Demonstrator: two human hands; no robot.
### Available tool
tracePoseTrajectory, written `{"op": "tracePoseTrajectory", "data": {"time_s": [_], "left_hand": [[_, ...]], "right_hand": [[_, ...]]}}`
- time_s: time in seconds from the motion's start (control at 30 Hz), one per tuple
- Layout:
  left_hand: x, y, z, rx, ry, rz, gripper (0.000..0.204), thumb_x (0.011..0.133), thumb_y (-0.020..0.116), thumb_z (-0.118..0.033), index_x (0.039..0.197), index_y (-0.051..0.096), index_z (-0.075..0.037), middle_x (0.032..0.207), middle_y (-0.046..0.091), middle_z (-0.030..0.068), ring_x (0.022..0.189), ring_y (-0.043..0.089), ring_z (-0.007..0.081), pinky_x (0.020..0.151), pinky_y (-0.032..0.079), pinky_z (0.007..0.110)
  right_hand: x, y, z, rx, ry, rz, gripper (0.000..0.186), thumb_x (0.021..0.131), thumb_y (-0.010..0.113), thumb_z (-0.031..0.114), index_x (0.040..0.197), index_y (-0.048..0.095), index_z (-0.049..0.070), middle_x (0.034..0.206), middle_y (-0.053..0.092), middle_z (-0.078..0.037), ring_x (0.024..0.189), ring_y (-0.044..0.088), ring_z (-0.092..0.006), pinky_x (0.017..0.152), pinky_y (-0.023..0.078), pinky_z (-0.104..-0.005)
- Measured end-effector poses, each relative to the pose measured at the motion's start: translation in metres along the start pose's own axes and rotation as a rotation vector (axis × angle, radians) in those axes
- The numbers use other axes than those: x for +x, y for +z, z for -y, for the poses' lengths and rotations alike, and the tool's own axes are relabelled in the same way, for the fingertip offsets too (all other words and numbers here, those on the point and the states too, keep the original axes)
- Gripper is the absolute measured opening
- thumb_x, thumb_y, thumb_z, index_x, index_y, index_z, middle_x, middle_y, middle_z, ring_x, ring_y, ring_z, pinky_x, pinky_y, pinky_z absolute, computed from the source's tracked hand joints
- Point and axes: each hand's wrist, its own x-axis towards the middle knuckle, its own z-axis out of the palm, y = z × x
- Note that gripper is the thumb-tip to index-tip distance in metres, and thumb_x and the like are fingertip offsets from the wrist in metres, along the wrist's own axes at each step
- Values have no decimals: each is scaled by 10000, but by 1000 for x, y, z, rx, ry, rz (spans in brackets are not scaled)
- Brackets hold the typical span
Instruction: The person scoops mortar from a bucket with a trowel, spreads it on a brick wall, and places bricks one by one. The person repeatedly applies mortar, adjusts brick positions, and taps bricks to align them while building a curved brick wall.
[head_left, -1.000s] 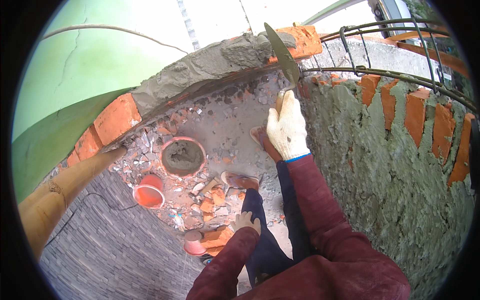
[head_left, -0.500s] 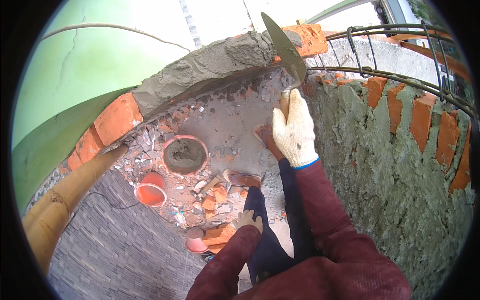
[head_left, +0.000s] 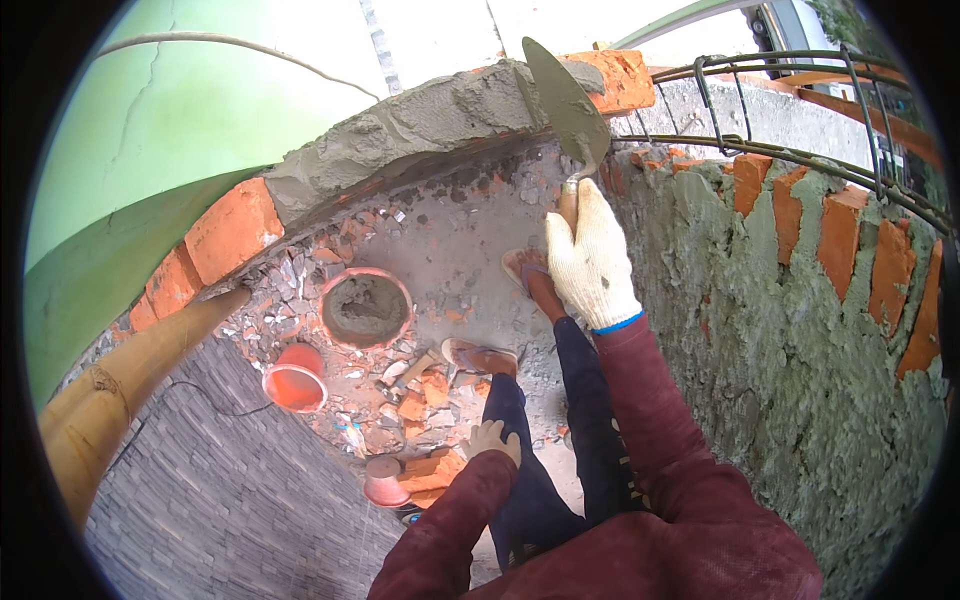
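My right hand [head_left: 592, 262], in a white knitted glove with a blue cuff, is wrapped round the wooden handle of a pointed trowel [head_left: 562, 100]. The trowel's blade points up and away, in front of a low brick wall's mortar-covered top [head_left: 420, 110]. Grey mortar is smeared on the blade. Just right of the blade, an orange brick [head_left: 622, 82] sits at the end of the mortar bed. My left hand [head_left: 492, 440], also in a pale glove, hangs beside my left thigh with fingers apart, holding nothing.
A round bucket [head_left: 365, 271] of wet mortar stands among rubble, near a tipped red bucket [head_left: 296, 380]. A smaller pink bucket [head_left: 386, 482] adjoins loose bricks [head_left: 432, 476]. A bamboo pole [head_left: 130, 385] slants at left. Rough wall [head_left: 770, 390] and bent steel rods [head_left: 790, 143] flank my right.
The trowel blade has dipped slightly. My right hand keeps its grip, and my left hand stays beside the thigh. The view has shifted a little.
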Motion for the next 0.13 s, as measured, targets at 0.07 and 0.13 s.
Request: {"op": "tracePoseTrajectory", "data": {"time_s": [0.07,0.13], "left_hand": [[0,6,4,-37,15,-32,595,939,579,-479,1441,625,-164,1544,550,59,1476,429,255,1257,222,602],[0,-9,-3,-34,-21,65,595,943,581,-477,1456,617,-178,1584,512,77,1540,351,305,1277,166,601]], "right_hand": [[3,4,-1,-33,63,103,406,958,631,187,1288,529,-26,1156,618,-307,1099,619,-499,950,504,-530],[4,13,-13,-66,18,68,544,944,663,204,1402,478,-25,1197,609,-313,1131,611,-495,986,484,-544]]}}
